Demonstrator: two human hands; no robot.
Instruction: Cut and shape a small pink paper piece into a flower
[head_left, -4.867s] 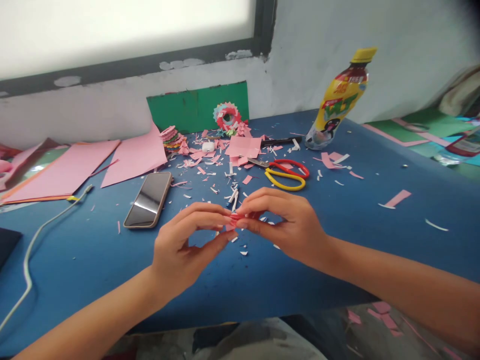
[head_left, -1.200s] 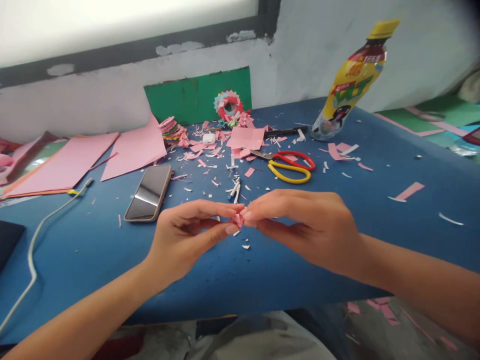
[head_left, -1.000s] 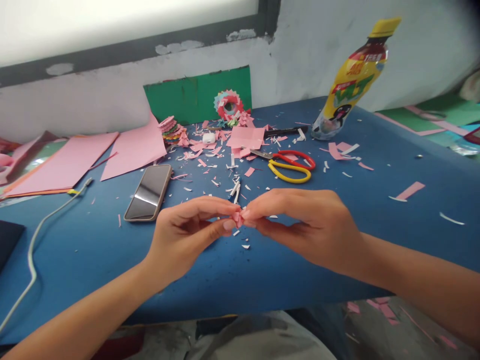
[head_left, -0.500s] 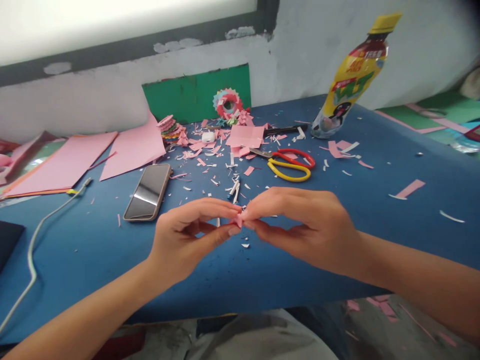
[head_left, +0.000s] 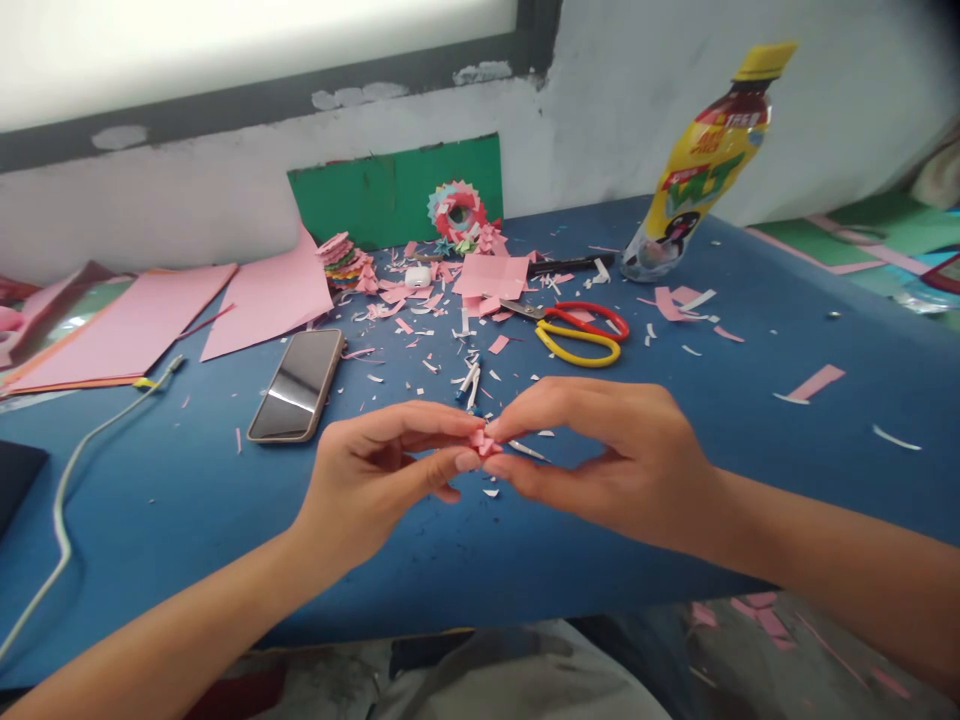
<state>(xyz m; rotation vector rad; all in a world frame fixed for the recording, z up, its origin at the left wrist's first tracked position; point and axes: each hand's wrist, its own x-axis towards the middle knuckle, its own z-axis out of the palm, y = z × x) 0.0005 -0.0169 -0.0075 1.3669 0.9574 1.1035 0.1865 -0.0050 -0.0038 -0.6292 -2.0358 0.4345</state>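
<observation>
Between my two hands, above the blue table (head_left: 420, 570), is a small folded pink paper piece (head_left: 486, 443) with pointed corners. My left hand (head_left: 390, 470) pinches its left side between thumb and fingertips. From the right, my right hand (head_left: 607, 445) grips it with thumb and forefinger. The fingertips hide part of the folds. Beyond the hands lie scissors (head_left: 581, 335) with one red and one yellow handle, and many pink and white paper scraps (head_left: 499, 344).
A phone (head_left: 298, 385) lies left of the hands, near a white cable (head_left: 64, 500). Pink sheets (head_left: 124, 325) lie at the back left. A drink bottle (head_left: 697, 170) stands at the back right. Against the wall leans a green board (head_left: 397, 190), with a folded-paper ring (head_left: 456, 210) before it.
My right thumb and forefinger have spread a little wider on the pink piece, and more of its folds show. The left hand keeps its pinch.
</observation>
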